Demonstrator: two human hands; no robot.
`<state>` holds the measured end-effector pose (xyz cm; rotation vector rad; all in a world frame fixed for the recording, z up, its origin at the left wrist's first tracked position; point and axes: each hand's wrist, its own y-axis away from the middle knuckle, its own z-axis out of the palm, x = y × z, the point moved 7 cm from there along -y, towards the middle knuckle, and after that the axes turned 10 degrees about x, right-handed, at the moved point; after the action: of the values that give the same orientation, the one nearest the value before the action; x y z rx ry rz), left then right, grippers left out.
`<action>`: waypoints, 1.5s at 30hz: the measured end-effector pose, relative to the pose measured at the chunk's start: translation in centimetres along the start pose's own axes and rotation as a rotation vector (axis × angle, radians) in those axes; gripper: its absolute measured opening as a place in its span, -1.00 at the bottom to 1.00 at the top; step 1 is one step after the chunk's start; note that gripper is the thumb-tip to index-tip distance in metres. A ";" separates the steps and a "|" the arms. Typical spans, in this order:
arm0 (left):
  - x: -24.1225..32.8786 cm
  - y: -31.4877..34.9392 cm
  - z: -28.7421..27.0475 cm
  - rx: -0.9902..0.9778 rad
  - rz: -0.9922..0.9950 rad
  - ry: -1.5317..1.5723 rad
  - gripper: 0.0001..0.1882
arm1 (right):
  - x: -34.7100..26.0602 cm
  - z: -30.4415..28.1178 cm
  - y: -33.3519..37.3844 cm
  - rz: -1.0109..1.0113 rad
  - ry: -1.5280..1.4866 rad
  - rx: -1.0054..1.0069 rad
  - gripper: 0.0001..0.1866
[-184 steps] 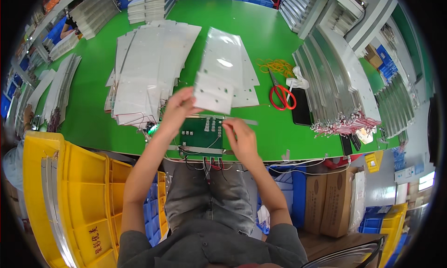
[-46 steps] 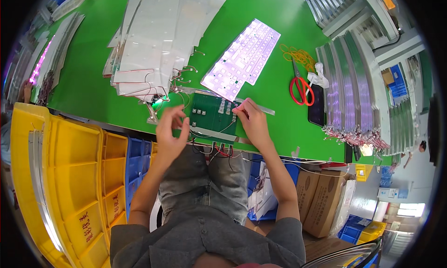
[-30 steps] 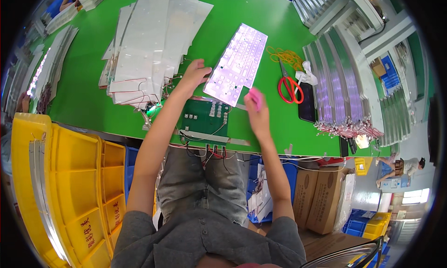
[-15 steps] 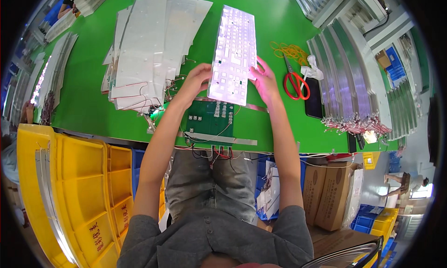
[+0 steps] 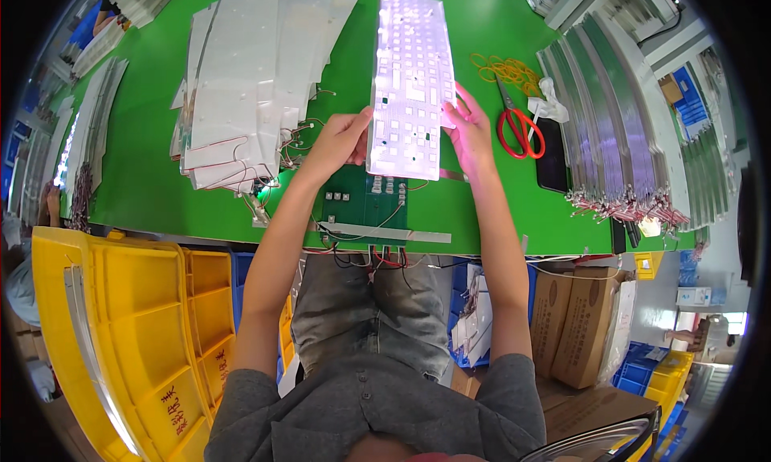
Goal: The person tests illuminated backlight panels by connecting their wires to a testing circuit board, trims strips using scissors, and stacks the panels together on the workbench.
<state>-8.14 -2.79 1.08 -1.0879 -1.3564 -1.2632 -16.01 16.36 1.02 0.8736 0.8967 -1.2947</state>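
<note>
A keyboard backlight sheet (image 5: 412,92), lit white-violet and full of small key cut-outs, is held up on end between both hands above the bench. My left hand (image 5: 344,143) grips its lower left edge, thumb toward the sheet and the other fingers partly hidden. On the lower right edge, my right hand (image 5: 470,131) closes with its thumb on the front, tinted pink by the glow. Below the sheet lies a green circuit board (image 5: 353,209) with white connectors and wires, partly covered by the sheet. A metal strip (image 5: 385,232) crosses the board's near end.
Left of the hands lies a fanned stack of white sheets (image 5: 241,84) with thin wired ends. To the right are red-handled scissors (image 5: 520,134), yellow rubber bands (image 5: 510,72), crumpled white paper (image 5: 548,104), a dark phone (image 5: 551,161) and stacked sheets (image 5: 602,116). Yellow bins (image 5: 136,301) stand below left.
The lit sheet has turned slightly to face me more and shifted a little right, still held in both hands. The whole view has also shifted slightly.
</note>
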 end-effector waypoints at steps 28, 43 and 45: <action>5.7 2.5 -2.5 0.443 0.417 -0.082 -0.67 | -2.3 3.9 3.4 -0.045 -0.040 -0.166 -0.43; 8.5 4.2 -3.1 0.515 0.430 -0.414 -0.52 | -3.2 4.3 4.7 -0.105 0.007 -0.247 -0.42; 10.0 4.9 -3.0 0.532 0.505 -0.469 -0.52 | -3.5 4.5 5.1 -0.149 0.019 -0.272 -0.41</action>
<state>-4.66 -5.43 11.75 -1.2661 -1.5062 -0.2562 -10.90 14.10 6.21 0.6155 1.1402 -1.2563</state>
